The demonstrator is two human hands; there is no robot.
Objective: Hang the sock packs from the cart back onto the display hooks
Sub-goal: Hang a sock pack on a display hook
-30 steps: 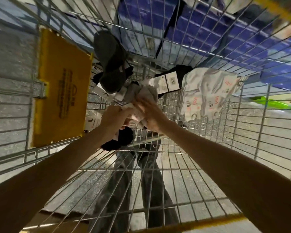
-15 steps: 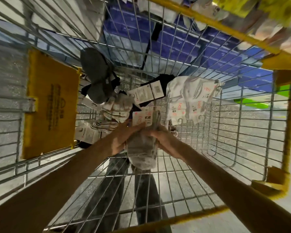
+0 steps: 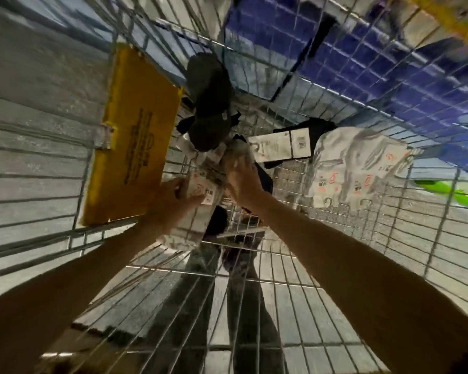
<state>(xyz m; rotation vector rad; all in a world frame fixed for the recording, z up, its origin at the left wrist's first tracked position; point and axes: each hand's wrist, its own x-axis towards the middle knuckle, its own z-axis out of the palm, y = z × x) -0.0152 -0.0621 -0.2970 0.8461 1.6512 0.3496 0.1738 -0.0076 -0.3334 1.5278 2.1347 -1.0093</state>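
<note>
**Gathering sock packs from the bottom of the cart**

The left hand [image 3: 173, 203] grasps a labelled pack [image 3: 204, 191], fingers curled round its card end and thumb across the white label. The right hand [image 3: 245, 184] lies palm-down on a grey-white pack [image 3: 238, 155] just beyond it. Blur hides whether those fingers have closed, so I cannot tell if it grips or only touches.

To do this pick-up well, I would take each pack by its card header and not by the soft sock part, so the hanger hole comes up facing the right way. The packs overlap, so I would lift one clear before reaching for the next, or a hanger may catch a neighbour or the wire mesh (the mesh looks wide enough to snag one).

All the packs lie on the floor of the cart [image 3: 445, 217], bunched towards its far end. No display hooks are in view.

Counted:
- two hands
- one cart
- one yellow flap [image 3: 135, 136] on the left wall
- one dark grey pack [image 3: 208, 103], furthest from the hands
- one black pack [image 3: 281, 145] with a barcode label
- one white bundle [image 3: 357, 168] of several overlapping packs, their number unclear

With the two under the hands, that makes at least five lots. Blue shelving [image 3: 362, 49] shows through the far wall.
</note>
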